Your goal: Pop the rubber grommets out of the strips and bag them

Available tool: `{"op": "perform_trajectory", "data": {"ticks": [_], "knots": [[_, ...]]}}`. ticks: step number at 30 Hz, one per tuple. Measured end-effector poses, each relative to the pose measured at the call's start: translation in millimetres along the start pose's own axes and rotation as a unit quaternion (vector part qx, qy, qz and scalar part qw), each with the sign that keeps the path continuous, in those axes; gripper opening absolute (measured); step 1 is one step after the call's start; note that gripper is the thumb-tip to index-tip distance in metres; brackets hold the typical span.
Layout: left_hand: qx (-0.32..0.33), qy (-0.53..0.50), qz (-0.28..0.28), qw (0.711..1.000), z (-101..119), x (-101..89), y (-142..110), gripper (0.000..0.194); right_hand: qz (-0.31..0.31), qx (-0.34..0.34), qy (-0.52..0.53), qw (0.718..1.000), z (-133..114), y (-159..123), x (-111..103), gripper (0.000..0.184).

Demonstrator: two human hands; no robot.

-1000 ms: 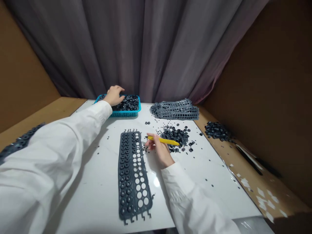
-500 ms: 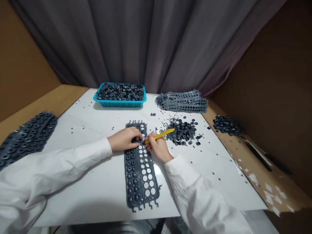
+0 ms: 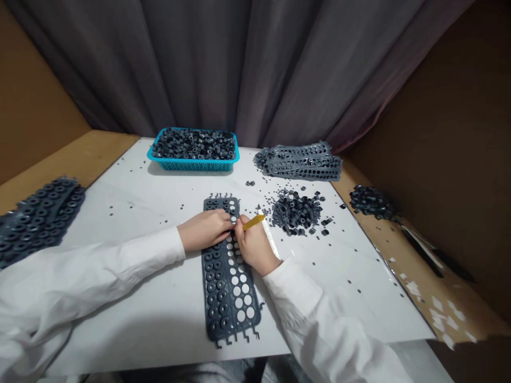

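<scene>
A dark grey molded rubber sheet (image 3: 217,314) lies lengthwise on the white tabletop, with raised rings in its left columns and round holes showing white in its right columns. My left hand (image 3: 207,229) rests over the sheet's upper part, fingers pinched together; whatever is between them is hidden. Touching those fingertips, my right hand (image 3: 255,244) is closed around a slim yellow tool (image 3: 254,222), whose working end is hidden. Just beside my right hand lies a slim white tool (image 3: 268,231) with a dark pointed tip.
Behind the sheet stands a blue basket (image 3: 194,165) full of small dark rings. A heap of loose dark pieces (image 3: 297,213) is at right, with punched sheets (image 3: 299,161) beyond it. More ringed sheets (image 3: 43,213) lie at left. Another dark pile (image 3: 371,202) sits near the right wall.
The yellow tool has become steeper, with less of it showing, as my right hand has turned and moved slightly left. My left hand stays at the sheet. The view has shifted slightly.
</scene>
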State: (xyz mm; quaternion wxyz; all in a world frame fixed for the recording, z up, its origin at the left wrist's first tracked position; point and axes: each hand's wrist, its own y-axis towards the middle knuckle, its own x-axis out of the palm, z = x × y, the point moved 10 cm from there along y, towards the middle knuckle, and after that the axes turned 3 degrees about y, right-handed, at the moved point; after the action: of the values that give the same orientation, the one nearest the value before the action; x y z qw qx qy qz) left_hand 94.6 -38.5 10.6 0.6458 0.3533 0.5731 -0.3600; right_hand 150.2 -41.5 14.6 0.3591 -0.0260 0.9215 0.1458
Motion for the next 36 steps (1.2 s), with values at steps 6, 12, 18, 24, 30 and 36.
{"op": "perform_trajectory", "data": {"ticks": [6, 12, 18, 24, 30, 36], "knots": [[0.068, 0.087, 0.025, 0.994, 19, 2.6, -3, 0.018, 0.008, 0.016, 0.022, 1.000, 8, 0, 0, 0.028], [-0.021, -0.098, 0.077, 0.992, -8, -6.0, -6, 0.020, -0.010, 0.035, 0.047, 0.998, 8, 1, 2, 0.027], [-0.256, -0.408, 0.216, 0.850, -91, -31.2, -33, 0.023, -0.013, 0.057, 0.124, 0.991, 19, 1, 5, 0.029], [-0.258, -0.524, 0.095, 0.806, -82, 2.7, -27, 0.019, 0.038, 0.114, 0.240, 0.963, 45, 3, 3, 0.032], [-0.126, -0.293, 0.077, 0.945, -52, -11.7, -3, 0.027, 0.037, 0.109, 0.213, 0.970, 46, 6, 5, 0.032], [-0.055, -0.195, 0.036, 0.979, -37, -10.9, 5, 0.018, 0.021, 0.096, 0.195, 0.976, 42, 7, 7, 0.031]]}}
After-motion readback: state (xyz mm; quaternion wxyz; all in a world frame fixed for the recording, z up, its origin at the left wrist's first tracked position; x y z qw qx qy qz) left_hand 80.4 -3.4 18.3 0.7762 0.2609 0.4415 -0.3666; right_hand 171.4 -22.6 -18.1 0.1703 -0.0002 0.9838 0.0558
